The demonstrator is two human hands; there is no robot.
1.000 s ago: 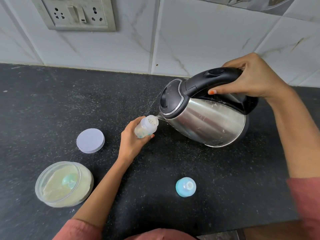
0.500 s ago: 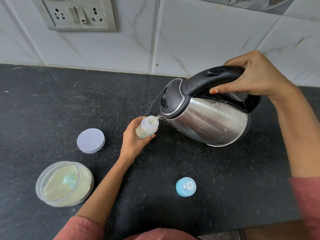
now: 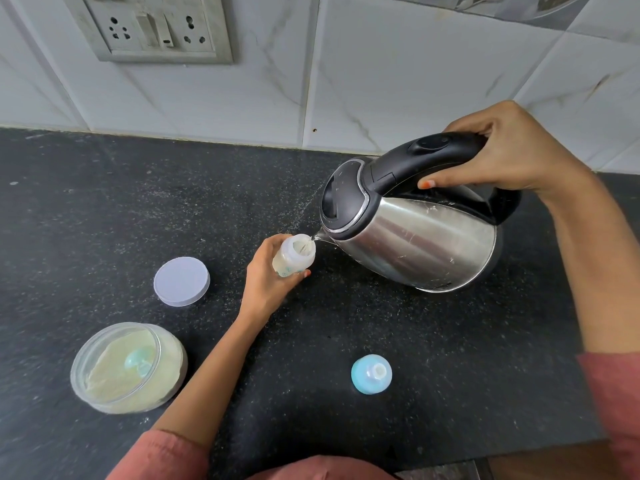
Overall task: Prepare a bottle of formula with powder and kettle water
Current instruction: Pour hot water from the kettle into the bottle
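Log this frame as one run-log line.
phase: pouring | right hand: tilting kettle | left hand: holding baby bottle at spout | teat cap: on counter

Looks like a home kitchen to me. Black speckled stone desk (image 3: pixel 104 209) running up against a wall of white marble-look tiles (image 3: pixel 398 74), with a switch-and-socket plate (image 3: pixel 156 27) set into the wall at the desk's far left corner. There's a steel electric kettle (image 3: pixel 415 237) and an open tub of pale powder (image 3: pixel 128 367) too.
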